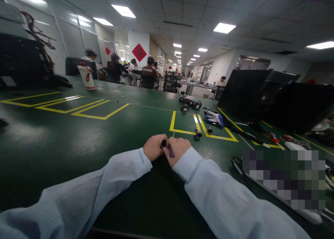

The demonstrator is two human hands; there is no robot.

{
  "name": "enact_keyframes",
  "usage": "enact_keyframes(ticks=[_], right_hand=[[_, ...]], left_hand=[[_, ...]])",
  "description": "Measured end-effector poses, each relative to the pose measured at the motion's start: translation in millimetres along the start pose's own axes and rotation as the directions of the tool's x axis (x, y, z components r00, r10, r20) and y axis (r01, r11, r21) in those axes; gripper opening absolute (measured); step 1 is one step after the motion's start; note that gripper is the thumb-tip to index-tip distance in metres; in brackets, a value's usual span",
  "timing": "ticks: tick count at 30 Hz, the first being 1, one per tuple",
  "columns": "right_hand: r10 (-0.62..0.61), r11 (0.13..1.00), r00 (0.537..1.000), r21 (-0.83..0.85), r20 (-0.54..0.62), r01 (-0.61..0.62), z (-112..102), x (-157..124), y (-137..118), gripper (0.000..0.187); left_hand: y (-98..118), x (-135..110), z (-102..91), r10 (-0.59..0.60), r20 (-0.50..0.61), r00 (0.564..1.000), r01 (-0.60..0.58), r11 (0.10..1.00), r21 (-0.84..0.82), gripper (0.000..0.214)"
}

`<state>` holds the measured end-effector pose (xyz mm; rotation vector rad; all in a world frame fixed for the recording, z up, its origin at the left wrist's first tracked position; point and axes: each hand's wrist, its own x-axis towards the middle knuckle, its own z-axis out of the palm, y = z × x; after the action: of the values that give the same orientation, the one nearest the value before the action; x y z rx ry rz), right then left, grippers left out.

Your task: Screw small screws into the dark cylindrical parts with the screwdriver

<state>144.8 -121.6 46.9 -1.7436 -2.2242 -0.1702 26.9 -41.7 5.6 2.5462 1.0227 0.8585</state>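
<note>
We grip a dark tube (163, 143) in our left fingers (156, 140), a purple piece (171, 152) in our right fingers (179, 144), beside the tube

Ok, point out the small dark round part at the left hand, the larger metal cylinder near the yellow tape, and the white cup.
Small dark round part (163, 143): head view, on its visible end.
Larger metal cylinder (198, 134): head view, mid-body.
White cup (86, 79): head view, on its wall.

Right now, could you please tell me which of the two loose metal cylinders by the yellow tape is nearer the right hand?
The left cylinder: it looks larger and lies nearer the right hand than the other cylinder.
</note>
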Motion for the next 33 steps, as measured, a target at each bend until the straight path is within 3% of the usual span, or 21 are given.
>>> enact_keyframes(ticks=[3,8,14,22,27,31,33], right_hand=[[0.102,0.991,0.995,0.084,0.006,-0.103,20,24,0,0.017],[0.143,0.967,0.988,0.221,-0.058,-0.127,46,41,7,0.01],[0.224,0.929,0.974,0.305,-0.014,-0.21,63,48,15,0.009],[0.24,0.891,0.968,0.413,-0.074,-0.189,78,51,19,0.004],[0.396,0.682,0.906,0.708,-0.15,-0.181,86,48,35,0.006],[0.464,0.594,0.873,0.784,-0.15,-0.181,90,49,54,0.01],[0.48,0.558,0.865,0.812,-0.147,-0.172,92,48,61,0.013]], left_hand=[[-22,15,-4.5,-0.061,-0.023,0.998,0.063,0.99,0.126,0.006],[-54,38,-8.8,-0.089,-0.009,0.996,0.086,0.922,0.377,0.021],[-69,57,-6.4,-0.117,0.03,0.993,0.082,0.84,0.536,0.026],[-70,58,-5.0,-0.104,0.004,0.995,0.083,0.819,0.568,0.028],[-61,51,-5.4,-0.081,0.063,0.995,0.029,0.812,0.583,0.023],[-38,33,-2.9,-0.033,0.13,0.991,-0.047,0.822,0.568,0.02],[-22,21,-1.2,0.041,0.194,0.98,-0.144,0.822,0.552,0.02]])
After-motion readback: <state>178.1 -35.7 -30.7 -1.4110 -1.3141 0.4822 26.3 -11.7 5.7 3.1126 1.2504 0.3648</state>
